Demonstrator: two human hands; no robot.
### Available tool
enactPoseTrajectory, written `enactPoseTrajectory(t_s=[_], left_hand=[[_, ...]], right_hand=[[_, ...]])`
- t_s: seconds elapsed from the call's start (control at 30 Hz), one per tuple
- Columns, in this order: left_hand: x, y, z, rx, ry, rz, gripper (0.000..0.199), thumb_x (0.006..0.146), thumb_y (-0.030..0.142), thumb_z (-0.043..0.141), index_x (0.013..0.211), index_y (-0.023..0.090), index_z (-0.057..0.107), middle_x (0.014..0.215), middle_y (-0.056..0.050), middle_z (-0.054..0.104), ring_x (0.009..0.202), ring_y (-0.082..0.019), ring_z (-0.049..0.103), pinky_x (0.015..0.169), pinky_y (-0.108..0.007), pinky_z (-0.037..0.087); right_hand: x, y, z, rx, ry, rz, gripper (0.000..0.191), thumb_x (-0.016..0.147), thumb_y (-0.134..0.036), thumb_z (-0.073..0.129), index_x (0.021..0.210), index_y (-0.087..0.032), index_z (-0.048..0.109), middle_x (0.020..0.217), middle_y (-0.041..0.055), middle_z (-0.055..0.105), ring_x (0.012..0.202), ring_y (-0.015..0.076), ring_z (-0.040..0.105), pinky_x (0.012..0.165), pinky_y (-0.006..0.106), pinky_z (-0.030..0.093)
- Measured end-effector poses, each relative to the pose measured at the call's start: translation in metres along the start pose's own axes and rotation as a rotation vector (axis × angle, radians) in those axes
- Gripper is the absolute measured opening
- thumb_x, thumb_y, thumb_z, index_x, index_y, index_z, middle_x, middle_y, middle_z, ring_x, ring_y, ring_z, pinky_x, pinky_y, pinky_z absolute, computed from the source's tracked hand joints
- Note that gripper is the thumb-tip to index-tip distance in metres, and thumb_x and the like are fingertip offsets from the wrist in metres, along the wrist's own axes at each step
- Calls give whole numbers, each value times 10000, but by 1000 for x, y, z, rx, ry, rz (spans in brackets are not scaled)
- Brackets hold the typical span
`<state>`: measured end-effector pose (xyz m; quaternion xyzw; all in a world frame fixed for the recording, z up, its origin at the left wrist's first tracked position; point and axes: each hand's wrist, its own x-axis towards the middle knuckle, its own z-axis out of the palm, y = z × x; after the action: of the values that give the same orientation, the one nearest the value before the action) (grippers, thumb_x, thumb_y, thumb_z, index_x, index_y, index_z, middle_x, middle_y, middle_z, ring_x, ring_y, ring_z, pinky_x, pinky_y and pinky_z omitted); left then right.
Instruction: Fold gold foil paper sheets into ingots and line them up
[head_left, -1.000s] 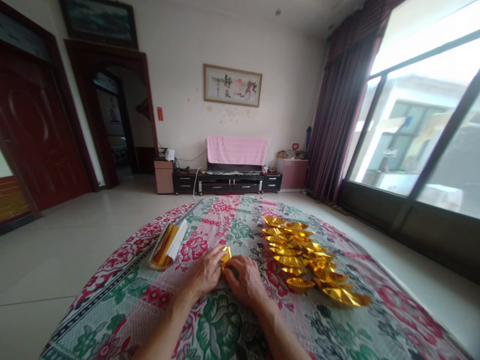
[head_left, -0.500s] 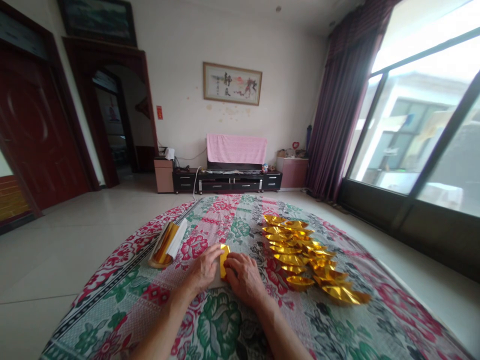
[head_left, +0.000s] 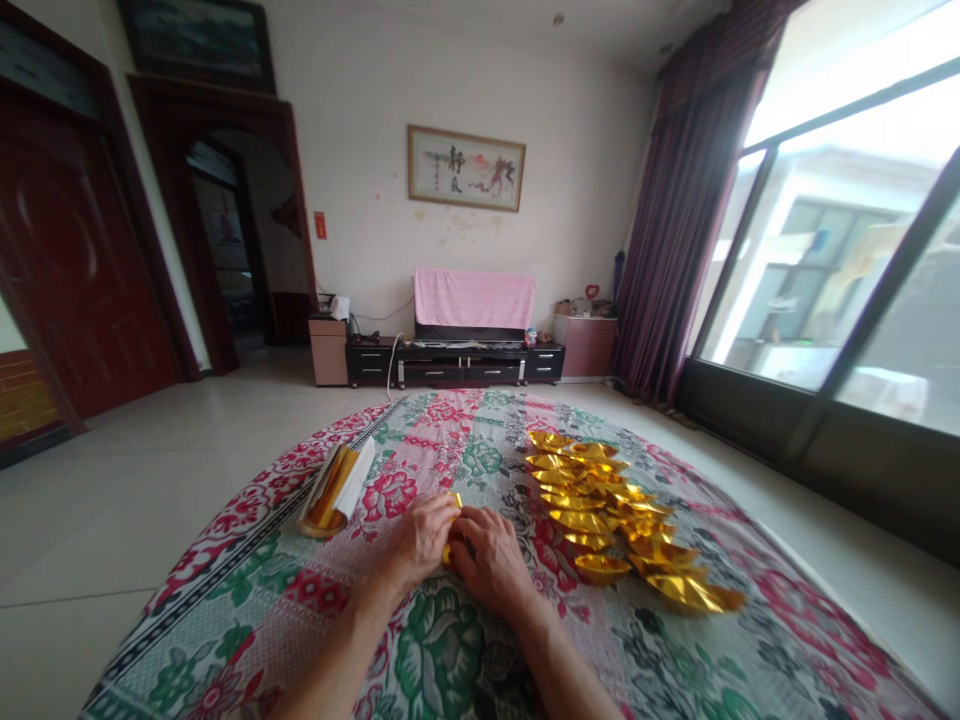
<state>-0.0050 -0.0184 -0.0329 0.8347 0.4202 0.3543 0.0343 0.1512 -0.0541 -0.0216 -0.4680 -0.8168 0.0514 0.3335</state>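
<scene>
A small folded piece of gold foil paper lies on the table between my two hands, mostly covered by the fingers. My left hand closes over its left side with curled fingers. From the right, my right hand grips the same paper, its fingers bent and meeting those of the left. Several gold paper ingots, boat-shaped and shiny, stand in two rough rows to the right of my hands.
Under everything is a round table with a flowered cloth. On its left side rests a bundle of gold and white paper sheets. Beyond the table, a low black TV cabinet stands against the wall.
My left hand has moved right and in against my right hand, now covering much of the gold paper that showed between them before. The ingots and paper bundle are unchanged.
</scene>
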Motion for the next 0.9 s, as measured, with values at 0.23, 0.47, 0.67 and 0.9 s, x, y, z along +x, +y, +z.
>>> enactPoseTrajectory(t_s=[0.23, 0.47, 0.67, 0.9], left_hand=[[-1, 8, -4, -76, -132, -57, 224, 817, 152, 399, 863, 187, 615, 900, -32, 592, 865, -136, 555, 814, -249, 455], [-2, 13, -5, -90, -122, -114, 242, 764, 225, 501, 982, 185, 600, 992, -51, 584, 950, -167, 548, 867, -274, 438], [-4, 15, -6, -68, -126, -125, 233, 724, 287, 569, 931, 189, 609, 1042, -54, 574, 960, -180, 549, 877, -287, 442], [-6, 8, -1, -29, -103, -93, 284, 715, 300, 585, 966, 173, 624, 1101, -75, 574, 1002, -204, 550, 897, -313, 449]], right_hand=[[6, 9, 8, -11, 24, 86, 273, 870, -152, 372, 909, -241, 628, 976, 20, 632, 933, 153, 538, 812, 266, 355], [20, 14, 12, -180, 6, 150, 233, 869, -224, 414, 961, -286, 619, 975, 27, 598, 877, 175, 532, 735, 287, 353], [34, 22, 13, -222, 0, 166, 246, 875, -249, 417, 904, -276, 660, 939, 43, 582, 835, 164, 525, 718, 268, 361], [38, 27, 15, -213, 15, 162, 225, 855, -261, 449, 926, -266, 663, 932, 47, 581, 849, 159, 520, 779, 265, 359]])
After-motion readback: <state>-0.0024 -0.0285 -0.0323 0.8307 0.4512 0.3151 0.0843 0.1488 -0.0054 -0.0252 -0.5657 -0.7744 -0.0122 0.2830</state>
